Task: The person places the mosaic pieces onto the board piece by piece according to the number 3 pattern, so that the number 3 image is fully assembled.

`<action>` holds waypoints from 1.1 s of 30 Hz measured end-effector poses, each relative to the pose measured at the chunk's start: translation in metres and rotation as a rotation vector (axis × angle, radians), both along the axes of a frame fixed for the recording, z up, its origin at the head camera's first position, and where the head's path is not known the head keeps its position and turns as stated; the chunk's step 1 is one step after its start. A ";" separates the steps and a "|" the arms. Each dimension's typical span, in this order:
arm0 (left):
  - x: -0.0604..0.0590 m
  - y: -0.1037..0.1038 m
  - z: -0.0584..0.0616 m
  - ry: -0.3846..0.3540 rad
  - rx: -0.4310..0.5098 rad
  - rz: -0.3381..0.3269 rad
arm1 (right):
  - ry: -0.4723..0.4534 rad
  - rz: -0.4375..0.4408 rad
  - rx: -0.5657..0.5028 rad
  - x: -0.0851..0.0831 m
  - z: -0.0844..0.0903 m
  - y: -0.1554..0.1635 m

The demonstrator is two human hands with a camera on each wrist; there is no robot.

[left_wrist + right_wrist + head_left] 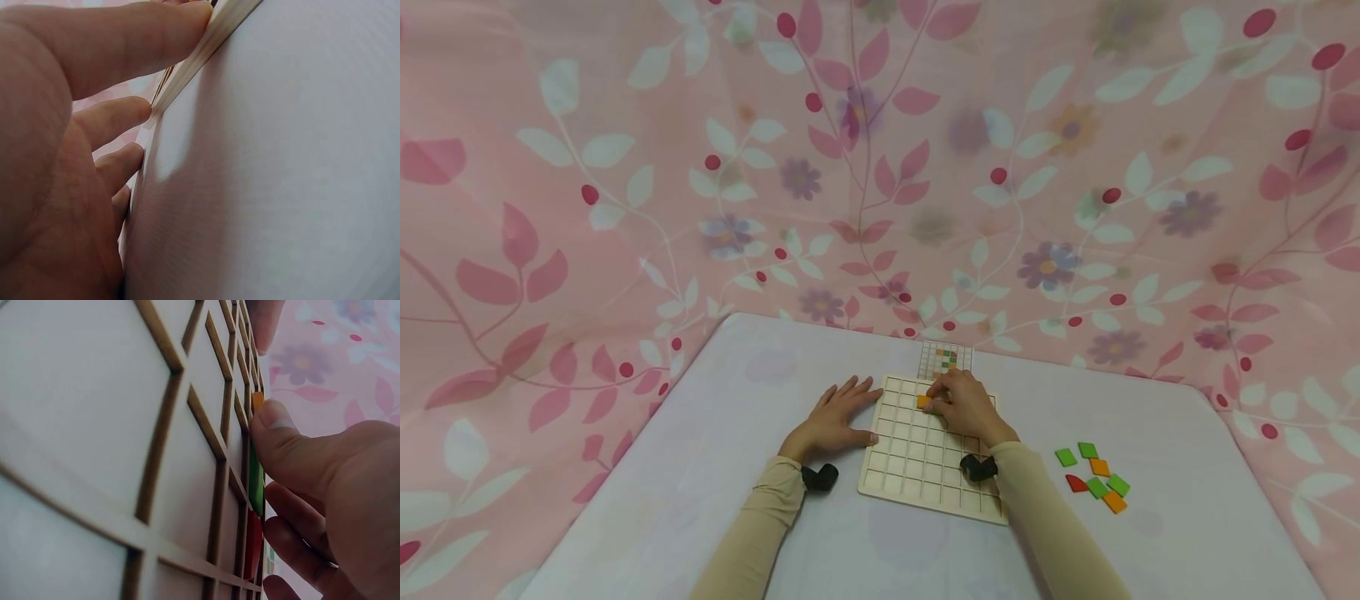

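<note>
On the table lies a pale wooden grid board (pixel 898 467) with square cells. My left hand (pixel 831 421) steadies its left edge, fingers spread; in the left wrist view the thumb tip (pixel 200 19) is on the board's side. Over the board's far part, my right hand (pixel 966 408) pinches an orange square tile (pixel 923 402) with thumb and forefinger at a far-row cell. In the right wrist view the thumb tip meets the orange tile (pixel 258 400); a green tile (pixel 255 484) and a red tile (pixel 252 544) sit beside it in the grid, hidden by the hand in the head view.
A printed grid card (pixel 930 360) with coloured shapes lies behind the board, partly covered by the right hand. Several loose green and orange square tiles (pixel 1097 487) and a red quarter-round tile (pixel 1077 483) lie right of the right forearm. A flowered curtain (pixel 880 167) hangs behind the table.
</note>
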State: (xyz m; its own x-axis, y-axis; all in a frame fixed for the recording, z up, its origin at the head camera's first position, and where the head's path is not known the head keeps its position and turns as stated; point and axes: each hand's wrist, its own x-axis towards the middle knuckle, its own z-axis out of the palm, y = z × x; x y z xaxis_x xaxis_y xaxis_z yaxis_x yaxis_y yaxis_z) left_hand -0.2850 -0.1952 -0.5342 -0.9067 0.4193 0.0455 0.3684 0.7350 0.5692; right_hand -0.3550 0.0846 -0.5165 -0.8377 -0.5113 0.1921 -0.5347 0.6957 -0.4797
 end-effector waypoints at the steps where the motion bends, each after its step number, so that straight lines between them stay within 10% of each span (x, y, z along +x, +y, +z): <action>1: 0.000 0.000 0.000 0.001 0.003 0.001 | 0.002 -0.003 0.001 0.000 0.000 0.000; 27: -0.005 -0.001 0.004 0.006 -0.004 0.014 | -0.063 0.031 -0.081 0.001 -0.008 0.001; 33: -0.002 0.001 0.000 -0.006 0.002 0.015 | -0.380 0.071 -0.179 -0.003 -0.006 0.013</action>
